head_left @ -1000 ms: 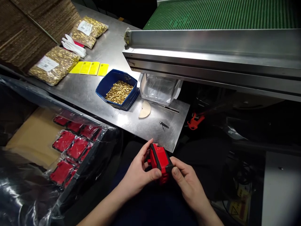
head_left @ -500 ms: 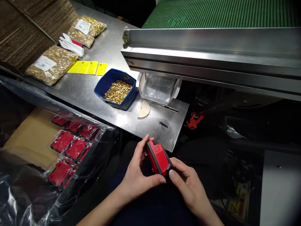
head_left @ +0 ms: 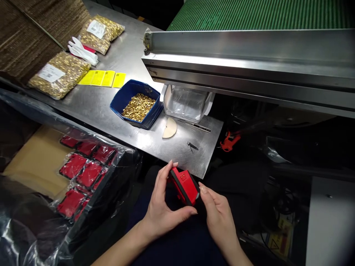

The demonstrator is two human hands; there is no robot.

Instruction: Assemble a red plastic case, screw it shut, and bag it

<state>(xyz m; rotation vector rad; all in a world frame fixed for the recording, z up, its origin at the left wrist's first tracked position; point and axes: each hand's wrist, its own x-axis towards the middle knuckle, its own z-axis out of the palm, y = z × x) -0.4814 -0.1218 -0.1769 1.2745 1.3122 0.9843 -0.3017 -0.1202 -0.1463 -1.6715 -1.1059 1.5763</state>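
A red plastic housing with black edging (head_left: 187, 187) is tilted in front of me, just off the table's near edge. My left hand (head_left: 163, 207) holds it, fingers along its far left side and thumb reaching under the near end. Two tiny gold-coloured spots show in a small square recess on its red face. At the housing's right edge is my right hand (head_left: 219, 212), thumb and forefinger pinched together; whatever is between them is hidden. On the metal table beyond lie a nail clipper (head_left: 192, 146) and a pale, notched round disc (head_left: 169, 128).
A blue bin (head_left: 116, 105) of small brass-coloured pieces stands on the metal table (head_left: 133, 136), beside a holder of clear bags (head_left: 184, 105). Yellow labels (head_left: 102, 78) and filled bags (head_left: 59, 75) lie farther left. A plastic-lined box holds wrapped red parts (head_left: 88, 173). A green conveyor (head_left: 249, 14) runs behind.
My right thumb and forefinger have come together in a pinch at the housing's right edge, where they were spread around its end. The housing has shifted slightly left with my left hand.
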